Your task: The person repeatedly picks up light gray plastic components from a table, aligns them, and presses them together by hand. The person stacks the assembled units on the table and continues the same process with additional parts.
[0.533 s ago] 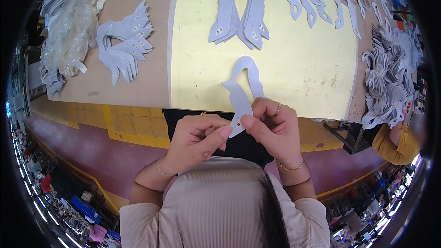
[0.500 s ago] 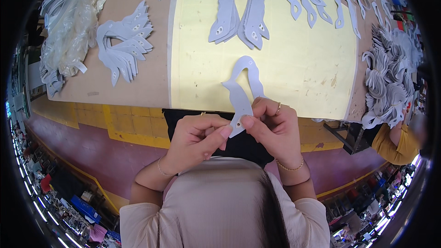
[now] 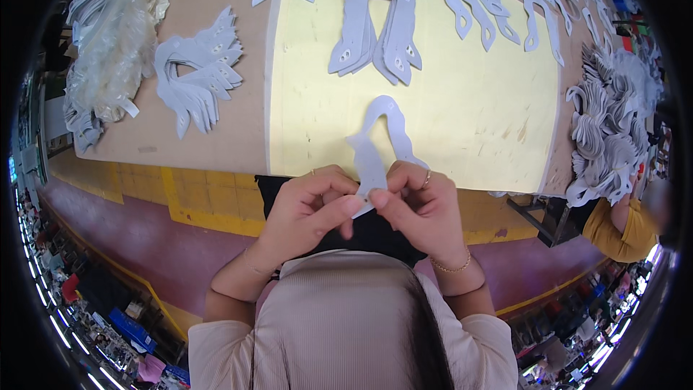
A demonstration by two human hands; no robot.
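Note:
A curved grey U-shaped cut piece [image 3: 372, 160] lies partly over the front edge of the yellow sheet, its near end raised between my hands. My left hand [image 3: 312, 206] pinches the tip of that end from the left. From the right, my right hand [image 3: 421, 206] grips the same end, thumb on top, close to the left fingertips. The piece's far bend and other leg rest on the sheet. Straight ahead sits a neat stack of matching grey pieces [image 3: 354, 25], with small holes near their ends.
A fanned pile of grey pieces [image 3: 195, 79] lies at left, beside a clear plastic bag [image 3: 119, 43]. Loose pieces [image 3: 476, 0] spread over the far right of the yellow sheet [image 3: 476, 115]. Bundled grey pieces [image 3: 610, 130] stand at the right edge, near another person's yellow sleeve [image 3: 613, 231].
My hands have drawn closer together on the near end of the piece, the right one shifting slightly left. The whole table view sits a little lower.

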